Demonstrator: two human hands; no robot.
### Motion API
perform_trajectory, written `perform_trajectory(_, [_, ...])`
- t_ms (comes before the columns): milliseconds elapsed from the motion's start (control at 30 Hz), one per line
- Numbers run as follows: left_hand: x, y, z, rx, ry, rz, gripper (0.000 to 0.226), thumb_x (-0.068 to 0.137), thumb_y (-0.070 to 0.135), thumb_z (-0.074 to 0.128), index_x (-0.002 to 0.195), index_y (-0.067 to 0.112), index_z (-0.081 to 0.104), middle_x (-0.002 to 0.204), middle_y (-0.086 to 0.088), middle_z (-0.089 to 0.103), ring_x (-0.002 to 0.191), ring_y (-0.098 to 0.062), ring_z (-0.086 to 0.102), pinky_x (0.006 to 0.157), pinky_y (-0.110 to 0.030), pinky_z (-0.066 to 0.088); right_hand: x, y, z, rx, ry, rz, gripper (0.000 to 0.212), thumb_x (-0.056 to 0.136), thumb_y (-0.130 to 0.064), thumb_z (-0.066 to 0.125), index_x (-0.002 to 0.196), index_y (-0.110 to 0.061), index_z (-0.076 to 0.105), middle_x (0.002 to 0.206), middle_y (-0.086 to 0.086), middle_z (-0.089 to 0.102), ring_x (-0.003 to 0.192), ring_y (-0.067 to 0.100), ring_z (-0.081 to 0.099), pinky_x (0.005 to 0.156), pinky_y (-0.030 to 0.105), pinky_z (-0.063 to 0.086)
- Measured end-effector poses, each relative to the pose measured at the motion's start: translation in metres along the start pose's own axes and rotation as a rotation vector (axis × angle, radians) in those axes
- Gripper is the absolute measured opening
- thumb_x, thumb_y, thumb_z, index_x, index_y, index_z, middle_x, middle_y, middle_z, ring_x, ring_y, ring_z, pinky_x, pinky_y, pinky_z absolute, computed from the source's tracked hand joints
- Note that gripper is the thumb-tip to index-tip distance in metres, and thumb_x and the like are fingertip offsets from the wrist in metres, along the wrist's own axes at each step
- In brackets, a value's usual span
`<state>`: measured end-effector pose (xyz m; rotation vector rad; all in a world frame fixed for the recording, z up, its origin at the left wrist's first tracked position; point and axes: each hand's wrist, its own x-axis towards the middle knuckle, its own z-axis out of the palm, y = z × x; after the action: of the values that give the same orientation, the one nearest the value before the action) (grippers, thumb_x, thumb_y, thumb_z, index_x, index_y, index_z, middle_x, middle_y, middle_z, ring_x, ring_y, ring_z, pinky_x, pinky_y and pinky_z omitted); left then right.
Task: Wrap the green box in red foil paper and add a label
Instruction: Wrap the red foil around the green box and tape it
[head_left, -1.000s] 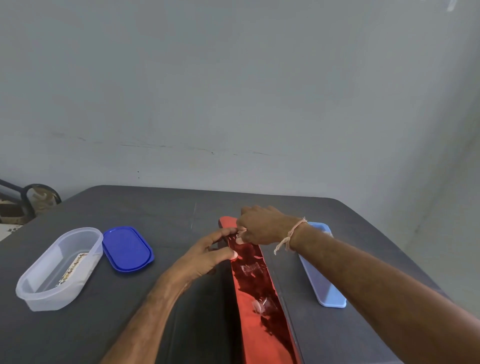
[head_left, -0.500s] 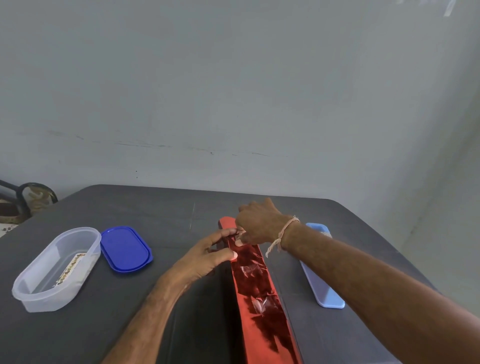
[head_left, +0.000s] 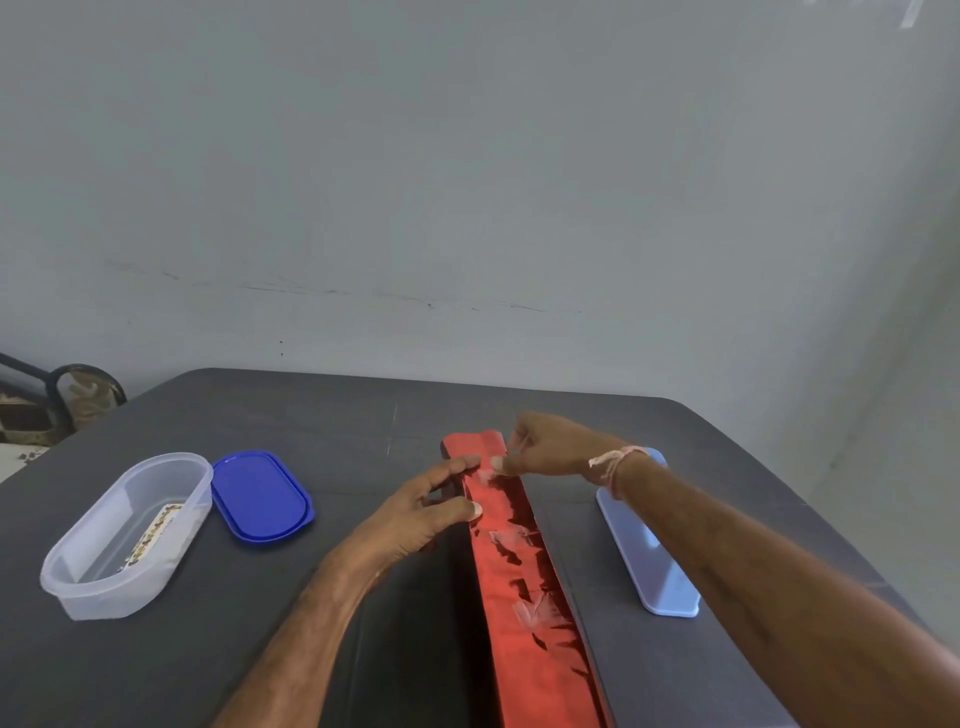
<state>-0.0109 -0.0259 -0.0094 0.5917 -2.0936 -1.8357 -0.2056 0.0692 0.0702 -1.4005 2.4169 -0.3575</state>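
Observation:
A long narrow box wrapped in red foil paper lies on the dark table, running from the near edge away from me. No green shows through the foil. My left hand rests against the box's left side near its far end, with forefinger tip and thumb tip pressing on the foil seam. My right hand hovers over the same far end and pinches a small clear strip of tape between thumb and forefinger, its thumb tip touching the foil. Clear tape patches glint along the seam.
At the left stands a clear oval tub holding a strip of labels, with its dark blue lid beside it. A pale blue long lid lies to the right of the box, under my right forearm. A wall stands behind the table.
My right hand has lifted slightly and shifted right, off the seam, with the clear strip between its fingers. My left hand has stayed on the box's far end.

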Motion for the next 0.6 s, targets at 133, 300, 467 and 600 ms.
perform_trajectory(133, [0.001,0.000,0.001,0.011,0.012,0.000,0.054,0.095,0.026,0.070,0.129,0.061,0.047,0.118,0.031,0.049,0.109,0.004,0.050,0.084,-0.034,0.048,-0.007,-0.001,0.018,0.122,0.007,0.012,0.074,0.063,-0.083,0.068,0.081,-0.011,0.061,0.079,0.005,0.061,0.076,0.025,0.059,0.072,0.039,0.043])
perform_trajectory(300, [-0.001,0.002,0.002,0.036,0.023,-0.008,0.057,0.093,0.030,0.072,0.134,0.064,0.049,0.130,0.026,0.053,0.118,-0.001,0.053,0.090,-0.038,0.051,-0.012,0.009,0.027,0.256,0.170,0.091,0.056,0.083,-0.061,0.074,0.109,-0.012,0.061,0.106,0.006,0.067,0.102,0.024,0.064,0.091,0.043,0.053])
perform_trajectory(467, [-0.005,0.005,0.004,0.030,0.028,-0.001,0.060,0.093,0.032,0.073,0.138,0.063,0.049,0.141,0.021,0.053,0.123,-0.003,0.053,0.090,-0.039,0.051,-0.018,0.019,0.043,0.493,0.216,0.155,0.057,0.080,-0.058,0.078,0.115,-0.019,0.054,0.112,0.000,0.060,0.104,0.016,0.059,0.086,0.034,0.053])
perform_trajectory(600, [-0.008,0.006,0.006,0.030,0.038,-0.022,0.062,0.092,0.034,0.073,0.140,0.063,0.047,0.145,0.017,0.050,0.130,-0.012,0.050,0.099,-0.046,0.049,-0.021,0.017,0.054,0.545,0.272,0.176,0.062,0.079,-0.062,0.077,0.117,-0.021,0.052,0.112,-0.001,0.060,0.101,0.014,0.060,0.080,0.031,0.052])
